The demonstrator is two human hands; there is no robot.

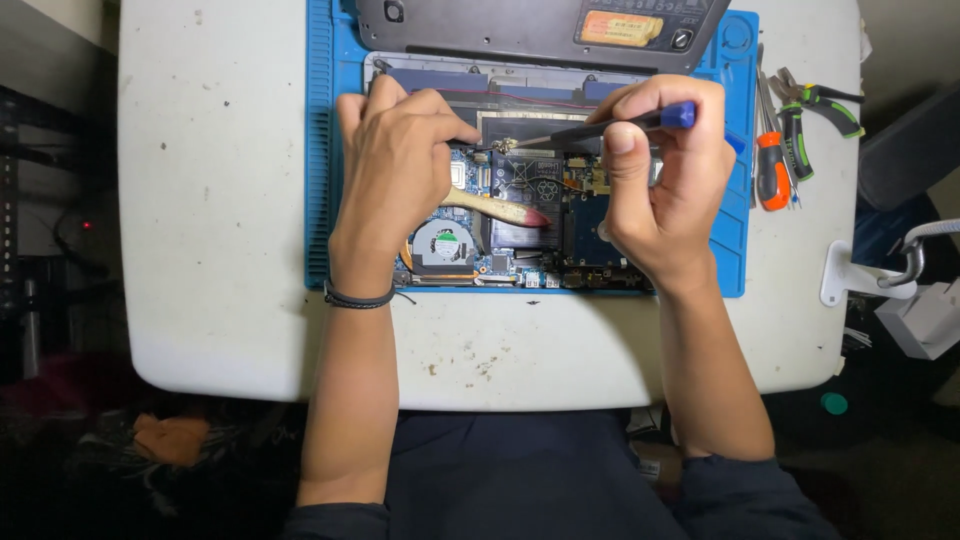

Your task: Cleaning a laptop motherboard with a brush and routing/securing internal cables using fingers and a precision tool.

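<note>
Head view looks straight down on an opened laptop (520, 215) lying on a blue repair mat (322, 150) on a white table (210, 200). Its bottom cover (530, 30) is already off and rests at the far edge of the mat, so the blue circuit board, the round cooling fan (445, 245) and the dark strip along the far side are exposed.

The right hand (660, 185) is closed around a blue-handled screwdriver (600, 125), held nearly flat, with its tip meeting a small brass-coloured part (503, 146) near the far edge of the board. The left hand (400, 165) is curled, its fingertips pinched down just beside that same spot; whether they grip anything cannot be told. A pale wooden-handled tool with a dark red tip (500, 210) lies across the board under the left hand.

Judging by this, opening is done and work on the internals is under way; the fan and board look still seated. Pliers and an orange-handled screwdriver (790, 140) lie at the right, untouched.
</note>
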